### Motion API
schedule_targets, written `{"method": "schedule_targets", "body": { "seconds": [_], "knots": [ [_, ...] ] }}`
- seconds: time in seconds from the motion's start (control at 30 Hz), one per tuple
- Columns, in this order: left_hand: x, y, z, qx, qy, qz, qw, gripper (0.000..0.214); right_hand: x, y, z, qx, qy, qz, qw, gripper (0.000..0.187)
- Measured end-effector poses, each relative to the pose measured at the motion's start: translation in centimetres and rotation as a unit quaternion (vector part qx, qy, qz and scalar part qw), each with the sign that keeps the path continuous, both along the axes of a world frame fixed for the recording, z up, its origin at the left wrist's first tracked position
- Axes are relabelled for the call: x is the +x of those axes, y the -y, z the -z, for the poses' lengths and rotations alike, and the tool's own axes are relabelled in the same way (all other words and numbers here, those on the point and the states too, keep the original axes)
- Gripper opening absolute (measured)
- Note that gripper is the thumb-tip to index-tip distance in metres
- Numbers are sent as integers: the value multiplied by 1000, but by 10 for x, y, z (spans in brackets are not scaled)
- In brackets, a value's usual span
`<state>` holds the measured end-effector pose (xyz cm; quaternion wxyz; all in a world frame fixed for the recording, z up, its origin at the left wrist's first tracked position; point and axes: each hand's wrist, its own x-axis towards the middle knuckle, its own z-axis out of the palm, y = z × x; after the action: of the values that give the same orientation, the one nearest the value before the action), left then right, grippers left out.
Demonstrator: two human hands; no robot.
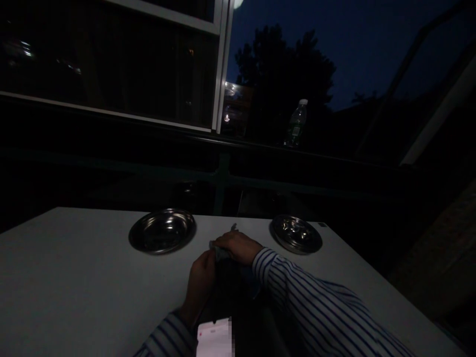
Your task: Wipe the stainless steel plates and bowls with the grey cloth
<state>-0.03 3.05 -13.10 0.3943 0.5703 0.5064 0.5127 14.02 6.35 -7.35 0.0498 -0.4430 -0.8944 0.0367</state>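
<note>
My left hand (203, 277) is closed, its thumb and fingers pinching the near side of a crumpled grey piece (222, 254). Over the far side of the same piece lies my right hand (240, 247), fingers bent down onto it. Too dark to tell whether the piece is cloth or thin plastic; a small tip of it pokes out beyond the right hand. Below the hands is a dark patch with a bluish edge (255, 287), not clear in kind. Both sleeves are striped. A lit phone screen (213, 339) shows at the bottom, between the forearms.
On the white table (92, 277), a shiny metal dish (162, 232) stands left of my hands. Another round metal dish (296, 234) is at the right, near the far edge. Beyond, a plastic bottle (296, 124) stands on the ledge by the window frame (221, 69).
</note>
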Motion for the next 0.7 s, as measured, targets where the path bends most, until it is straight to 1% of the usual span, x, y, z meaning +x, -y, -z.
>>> {"method": "schedule_targets", "body": {
  "seconds": [0.07, 0.17, 0.27, 0.37, 0.5, 0.57, 0.6, 0.67, 0.7],
  "knots": [
    [-2, 0, 0, 2, 8, 7, 1000, 32, 12, 1, -1, -4, -5, 23, 1000, 37],
    [-2, 3, -2, 0, 12, 18, 1000, 31, 45, 12, -4, -10, -6, 65, 998, 38],
    [-1, 5, -3, -10, 9, 11, 1000, 32, 72, 36, -7, -16, -3, 93, 995, 36],
    [-1, 6, -4, -21, -3, 2, 1000, 32, 83, 70, -8, -13, 5, 119, 993, 31],
    [0, 5, -3, -14, -13, -2, 1000, 32, 81, 118, -9, -26, -12, 127, 992, 26],
    [1, 5, -2, -13, -7, -12, 1000, 31, 75, 135, -7, -29, -25, 145, 989, 25],
    [2, 6, -1, -16, -2, -17, 1000, 31, 69, 141, -5, -25, -27, 155, 987, 24],
    [3, 7, -2, -22, 5, -26, 999, 32, 51, 146, 1, -13, -17, 154, 988, 26],
    [4, 9, -2, -25, 5, -29, 999, 32, 40, 144, 4, -19, -7, 123, 992, 25]
  ]
}}
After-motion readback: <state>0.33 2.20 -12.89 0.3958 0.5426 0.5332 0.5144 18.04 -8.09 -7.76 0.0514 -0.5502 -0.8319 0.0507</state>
